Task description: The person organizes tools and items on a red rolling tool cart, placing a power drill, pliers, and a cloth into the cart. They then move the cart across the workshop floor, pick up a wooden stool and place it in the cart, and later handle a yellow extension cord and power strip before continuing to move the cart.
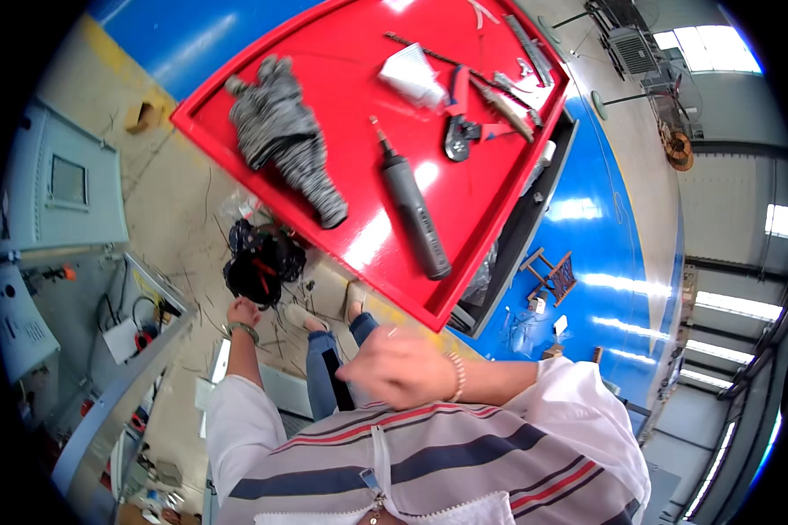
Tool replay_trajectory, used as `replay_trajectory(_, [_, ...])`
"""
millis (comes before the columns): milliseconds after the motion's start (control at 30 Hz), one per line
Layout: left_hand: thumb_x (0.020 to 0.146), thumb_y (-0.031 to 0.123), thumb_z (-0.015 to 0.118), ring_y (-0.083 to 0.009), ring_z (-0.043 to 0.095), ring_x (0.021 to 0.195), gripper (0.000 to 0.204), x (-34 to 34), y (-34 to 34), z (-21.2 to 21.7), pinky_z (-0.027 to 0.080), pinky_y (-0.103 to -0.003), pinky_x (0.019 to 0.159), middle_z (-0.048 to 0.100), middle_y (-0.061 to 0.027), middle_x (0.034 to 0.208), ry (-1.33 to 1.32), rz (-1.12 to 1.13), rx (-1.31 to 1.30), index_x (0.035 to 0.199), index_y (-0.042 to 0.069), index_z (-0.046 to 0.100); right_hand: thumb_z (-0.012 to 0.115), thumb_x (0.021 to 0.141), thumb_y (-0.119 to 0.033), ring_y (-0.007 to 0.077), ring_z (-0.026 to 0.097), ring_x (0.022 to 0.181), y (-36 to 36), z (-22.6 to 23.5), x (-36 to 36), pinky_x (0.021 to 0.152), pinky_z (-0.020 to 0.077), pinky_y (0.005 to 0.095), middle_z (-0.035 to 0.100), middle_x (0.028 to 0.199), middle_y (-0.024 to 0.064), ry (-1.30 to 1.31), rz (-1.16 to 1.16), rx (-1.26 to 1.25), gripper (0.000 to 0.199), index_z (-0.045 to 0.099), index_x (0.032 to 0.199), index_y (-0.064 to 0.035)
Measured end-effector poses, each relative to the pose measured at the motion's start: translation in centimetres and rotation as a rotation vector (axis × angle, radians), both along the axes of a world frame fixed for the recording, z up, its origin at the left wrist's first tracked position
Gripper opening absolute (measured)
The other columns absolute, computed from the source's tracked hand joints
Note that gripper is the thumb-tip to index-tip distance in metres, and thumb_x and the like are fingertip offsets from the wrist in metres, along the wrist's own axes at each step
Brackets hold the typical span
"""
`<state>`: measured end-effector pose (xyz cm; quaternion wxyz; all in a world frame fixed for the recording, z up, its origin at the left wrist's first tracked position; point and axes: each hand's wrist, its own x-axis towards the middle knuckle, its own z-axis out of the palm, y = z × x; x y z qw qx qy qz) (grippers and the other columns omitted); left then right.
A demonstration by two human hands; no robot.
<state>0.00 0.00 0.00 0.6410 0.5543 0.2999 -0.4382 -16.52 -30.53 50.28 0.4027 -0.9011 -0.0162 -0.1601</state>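
Note:
My left hand (pixel 244 311) is low on the left, beside a dark bag-like bundle (pixel 261 264) on the floor. Its fingers look curled together; whether they touch the bundle I cannot tell. In front of my chest, my right hand (pixel 399 367) is bent inward and somewhat blurred, its fingers curled; anything inside is hidden. A beaded bracelet circles that wrist. Beyond it stands a red tray-like tabletop (pixel 341 79). On this lie a grey knitted glove (pixel 280 131), a dark pen-shaped electric screwdriver (pixel 414 214) and red-and-blue crimping pliers (pixel 457 122).
The tabletop also bears a clear plastic bag (pixel 411 77), a knife-like tool (pixel 503 109) and a metal strip (pixel 530 51). An open dark drawer (pixel 521 232) juts from its right side. Pale metal cabinets (pixel 79 188) stand left. A wooden stool (pixel 552 278) lies on blue floor.

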Motion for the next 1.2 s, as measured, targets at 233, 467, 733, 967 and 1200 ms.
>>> replay_trajectory(233, [0.084,0.018,0.058,-0.0154,0.049,0.049,0.005,-5.8,-0.1,5.4,0.039,-0.032,0.041,0.052,-0.0021,0.064,0.125,-0.003,-0.049,0.089,0.017,0.058,0.059,0.078,-0.002,0.0293,0.060,0.080,-15.6,1.8,-2.7,0.071,0.0476,0.0348,0.061,0.084,0.0141,0.086,-0.589,-0.327,0.017,0.062,0.095,-0.0019])
replay_trajectory(467, [0.086,0.023,0.062,-0.0154,0.057,0.056,0.015,-12.2,-3.8,16.7,0.046,-0.029,0.046,0.062,-0.0047,0.072,-0.017,-0.216,0.268,0.096,0.012,0.058,0.060,0.080,-0.010,0.0307,0.060,0.085,-22.8,-2.0,-9.3,0.074,0.0478,0.0371,0.063,0.090,0.0132,0.119,-0.825,-0.351,0.018,0.063,0.097,-0.0075])
replay_trajectory(733, [0.086,0.022,0.063,-0.0130,0.057,0.056,0.017,-12.7,-4.5,21.4,0.045,-0.026,0.046,0.062,-0.0047,0.075,-0.182,-0.250,0.220,0.098,0.010,0.059,0.066,0.078,-0.021,0.0275,0.061,0.082,-16.4,-0.8,-7.2,0.070,0.0497,0.0370,0.062,0.086,0.0117,0.108,-0.606,-0.051,0.030,0.060,0.103,-0.0057])
replay_trajectory(967, [0.086,0.023,0.062,-0.0126,0.058,0.062,0.019,-11.5,-9.5,26.0,0.046,-0.025,0.050,0.063,-0.0046,0.079,-0.265,-0.233,0.196,0.099,0.009,0.060,0.068,0.073,-0.034,0.0339,0.060,0.086,-9.0,-1.3,-0.9,0.074,0.0492,0.0405,0.056,0.099,0.0214,0.401,-0.474,-0.125,0.063,0.045,0.122,-0.0030])
replay_trajectory(1200, [0.085,0.026,0.062,-0.0119,0.060,0.067,0.019,-14.1,-7.4,24.1,0.048,-0.026,0.054,0.063,-0.0022,0.079,-0.260,-0.275,0.227,0.098,0.012,0.060,0.064,0.080,-0.015,0.0142,0.058,0.081,-10.5,0.5,-3.6,0.066,0.0487,0.0283,0.056,0.097,0.0107,0.208,-0.345,0.608,0.061,0.036,0.132,-0.0021])
